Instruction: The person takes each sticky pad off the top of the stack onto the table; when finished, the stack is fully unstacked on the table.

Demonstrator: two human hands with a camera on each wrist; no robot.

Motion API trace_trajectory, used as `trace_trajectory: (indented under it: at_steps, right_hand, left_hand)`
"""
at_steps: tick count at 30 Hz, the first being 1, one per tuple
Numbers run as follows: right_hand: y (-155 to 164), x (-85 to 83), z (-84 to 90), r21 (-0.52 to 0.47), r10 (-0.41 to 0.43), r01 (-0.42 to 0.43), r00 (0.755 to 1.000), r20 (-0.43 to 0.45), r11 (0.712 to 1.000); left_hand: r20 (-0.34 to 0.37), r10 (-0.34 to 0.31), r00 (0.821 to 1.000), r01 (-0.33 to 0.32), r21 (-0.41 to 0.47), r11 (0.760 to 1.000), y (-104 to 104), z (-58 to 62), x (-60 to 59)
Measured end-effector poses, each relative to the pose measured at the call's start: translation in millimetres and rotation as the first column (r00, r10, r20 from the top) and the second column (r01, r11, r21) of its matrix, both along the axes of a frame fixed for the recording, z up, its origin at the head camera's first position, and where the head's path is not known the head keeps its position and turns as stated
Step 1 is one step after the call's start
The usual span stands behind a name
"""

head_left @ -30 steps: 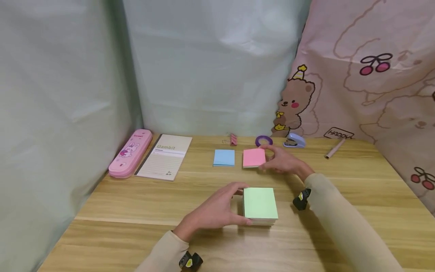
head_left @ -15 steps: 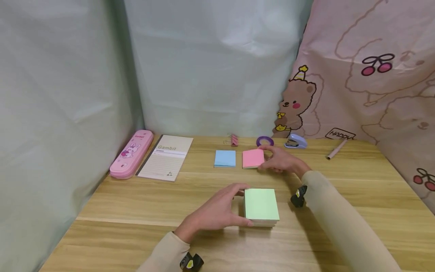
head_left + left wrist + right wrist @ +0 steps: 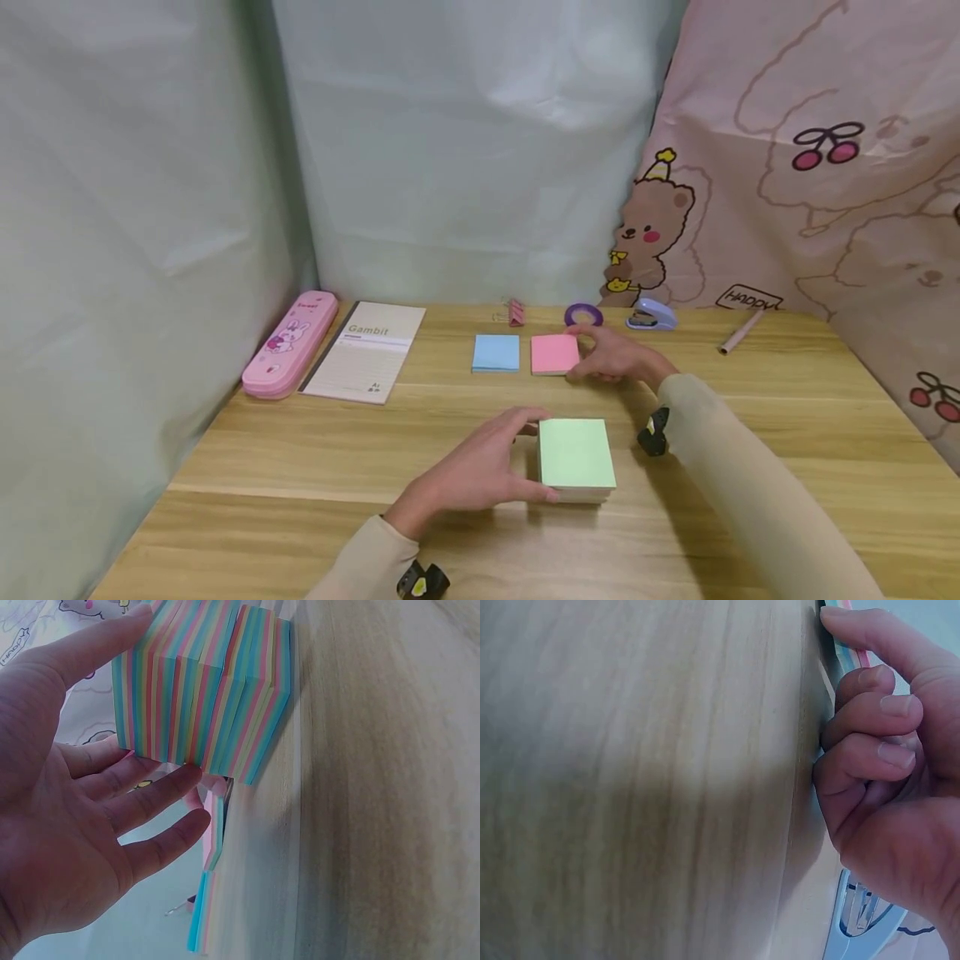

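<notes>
Your left hand (image 3: 468, 479) rests against the thick green-topped block of rainbow-edged sticky notes (image 3: 574, 457), its grip wide, thumb (image 3: 90, 641) on the far edge and straight fingers (image 3: 154, 799) along the side. The block lies near the middle of the wooden surface (image 3: 262, 450). At 12 o'clock from it, your right hand (image 3: 618, 358) pinches the right edge of the thin pink sticky-note pad (image 3: 553, 353), fingers curled. At 9 o'clock of that pad, just beside it, lies a blue sticky-note pad (image 3: 496, 352). Farther at 12 o'clock sit a purple tape roll (image 3: 583, 314) and a light-blue stapler (image 3: 651, 315).
</notes>
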State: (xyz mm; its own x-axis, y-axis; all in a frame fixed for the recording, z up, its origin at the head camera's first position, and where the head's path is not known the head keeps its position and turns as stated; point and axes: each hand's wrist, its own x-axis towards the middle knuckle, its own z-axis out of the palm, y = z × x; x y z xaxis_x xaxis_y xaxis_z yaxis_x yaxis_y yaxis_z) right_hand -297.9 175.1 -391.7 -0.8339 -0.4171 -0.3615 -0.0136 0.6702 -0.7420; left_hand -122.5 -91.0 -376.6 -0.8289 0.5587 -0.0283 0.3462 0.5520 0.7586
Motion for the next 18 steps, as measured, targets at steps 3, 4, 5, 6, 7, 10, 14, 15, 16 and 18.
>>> trace_trajectory:
  at_steps: [3, 4, 5, 6, 7, 10, 14, 15, 16, 18]
  right_hand:
    - [-0.7, -0.9, -1.0, -0.005, -0.001, 0.001, 1.000, 0.011, 1.000]
    - [-0.9, -0.9, -1.1, -0.007, 0.000, 0.000, 1.000, 0.013, 1.000]
    - [-1.0, -1.1, -1.2, -0.007, -0.002, 0.002, 1.000, 0.017, 1.000]
    - [-1.2, -1.3, -1.6, -0.008, 0.000, 0.000, 1.000, 0.016, 1.000]
    - [-1.4, -1.3, -1.7, -0.007, 0.003, -0.003, 1.000, 0.013, 1.000]
    - [-2.1, -2.0, -1.8, 0.006, 0.012, -0.012, 1.000, 0.007, 1.000]
    - [-3.5, -2.8, -1.1, 0.019, 0.012, -0.012, 1.000, 0.012, 1.000]
    - [-3.8, -2.8, -1.0, 0.019, 0.012, -0.012, 1.000, 0.013, 1.000]
    - [-4.0, -2.6, -0.6, 0.018, 0.009, -0.009, 1.000, 0.015, 1.000]
    - [-4.2, -2.4, -0.2, 0.015, 0.003, -0.004, 1.000, 0.017, 1.000]
  left_hand:
    - [-0.002, -0.002, 1.000, 0.002, 0.001, 1.000, -0.1, -0.7, 0.3]
    - [-0.003, -0.004, 1.000, 0.004, 0.002, 1.000, -0.1, -0.9, 0.4]
    - [-0.006, -0.005, 1.000, 0.005, 0.003, 1.000, -0.2, -1.2, 0.4]
    - [-0.008, -0.005, 1.000, 0.005, 0.003, 1.000, -0.2, -1.3, 0.6]
    - [-0.009, -0.005, 1.000, 0.005, 0.003, 1.000, -0.2, -1.4, 0.8]
    - [-0.016, -0.004, 1.000, 0.004, 0.001, 1.000, -0.3, -1.4, 1.0]
    - [-0.019, -0.003, 1.000, 0.003, -0.001, 1.000, -0.3, -1.2, 0.8]
    - [-0.017, -0.004, 1.000, 0.004, 0.002, 1.000, -0.3, -1.2, 0.8]
    - [-0.017, -0.005, 1.000, 0.005, 0.004, 1.000, -0.2, -1.1, 0.7]
    - [-0.015, -0.006, 1.000, 0.006, 0.007, 1.000, 0.0, -0.8, 0.8]
